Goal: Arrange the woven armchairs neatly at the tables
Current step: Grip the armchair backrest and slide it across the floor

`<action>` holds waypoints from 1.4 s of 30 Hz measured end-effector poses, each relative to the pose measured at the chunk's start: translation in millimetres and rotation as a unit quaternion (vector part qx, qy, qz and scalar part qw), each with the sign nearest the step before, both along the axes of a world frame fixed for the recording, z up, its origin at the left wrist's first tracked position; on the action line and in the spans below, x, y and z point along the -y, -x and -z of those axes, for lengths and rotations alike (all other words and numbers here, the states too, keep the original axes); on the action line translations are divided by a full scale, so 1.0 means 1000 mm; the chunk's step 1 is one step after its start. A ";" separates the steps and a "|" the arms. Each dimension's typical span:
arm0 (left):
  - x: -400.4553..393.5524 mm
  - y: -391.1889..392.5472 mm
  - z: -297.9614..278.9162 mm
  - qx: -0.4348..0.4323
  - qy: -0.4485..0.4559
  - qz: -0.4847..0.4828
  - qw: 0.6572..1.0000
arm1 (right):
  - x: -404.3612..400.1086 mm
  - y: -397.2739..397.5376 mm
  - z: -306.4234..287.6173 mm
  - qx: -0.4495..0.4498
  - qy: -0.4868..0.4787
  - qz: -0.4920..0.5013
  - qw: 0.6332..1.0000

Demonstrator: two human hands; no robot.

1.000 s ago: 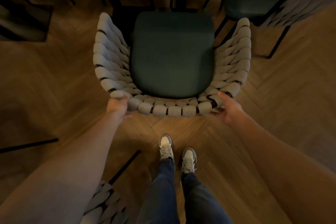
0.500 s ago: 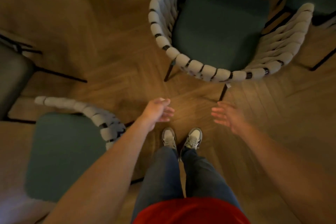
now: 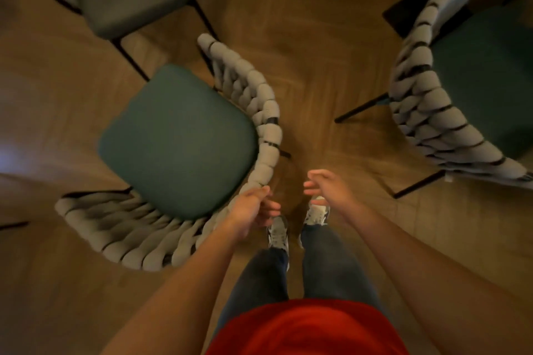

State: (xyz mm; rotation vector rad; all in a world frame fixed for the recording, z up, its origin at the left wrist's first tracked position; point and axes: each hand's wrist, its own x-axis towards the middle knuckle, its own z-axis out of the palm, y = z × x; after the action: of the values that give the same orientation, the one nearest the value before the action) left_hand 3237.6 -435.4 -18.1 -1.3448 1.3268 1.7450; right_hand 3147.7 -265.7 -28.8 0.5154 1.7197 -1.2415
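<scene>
Below, the left hand (image 3: 250, 212) touched the woven back of the green-seated armchair (image 3: 178, 138) at left, fingers curled; the right hand (image 3: 328, 190) hung open, holding nothing, a second armchair (image 3: 432, 101) at right.

Looking steeply down from head height over a red shirt (image 3: 305, 326), jeans and sneakers (image 3: 278, 235) onto the wooden floor (image 3: 311, 37). Facing forward and down, wide-angle, bending the edges. Framing both forearms close from below, with the left hand (image 3: 251, 210) and right hand (image 3: 328, 190) mid-frame. Catching one woven armchair (image 3: 178, 138) lower left, another armchair (image 3: 450, 89) cropped at right. Single view only, sharing nothing
</scene>
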 end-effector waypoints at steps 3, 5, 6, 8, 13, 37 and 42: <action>0.018 -0.020 -0.009 0.018 -0.033 -0.046 0.998 | 0.032 0.007 -0.004 -0.005 0.014 -0.034 0.999; 0.029 -0.037 -0.011 0.036 -0.047 -0.080 0.995 | 0.048 0.011 -0.002 0.002 0.019 -0.057 0.998; 0.034 -0.046 -0.010 0.045 -0.048 -0.093 0.993 | 0.055 0.014 0.000 0.006 0.021 -0.065 0.998; 0.037 -0.066 -0.008 0.064 -0.046 -0.120 0.990 | 0.066 0.023 0.006 0.018 0.027 -0.074 0.997; 0.023 -0.116 -0.001 0.130 -0.026 -0.253 0.958 | 0.085 0.043 0.026 0.073 0.037 -0.053 0.995; 0.104 -0.135 0.047 0.160 0.255 -0.511 0.805 | 0.118 0.063 0.047 -0.075 -0.083 0.093 0.989; 0.125 -0.105 0.041 0.123 0.281 -0.447 0.840 | 0.095 0.069 0.037 -0.072 -0.099 0.158 0.980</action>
State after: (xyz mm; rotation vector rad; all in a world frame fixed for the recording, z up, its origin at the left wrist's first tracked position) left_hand 3342.3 -560.2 -59.6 -2.7620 1.1724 1.6255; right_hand 3078.7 -360.4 -66.1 0.8625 1.9501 -1.3600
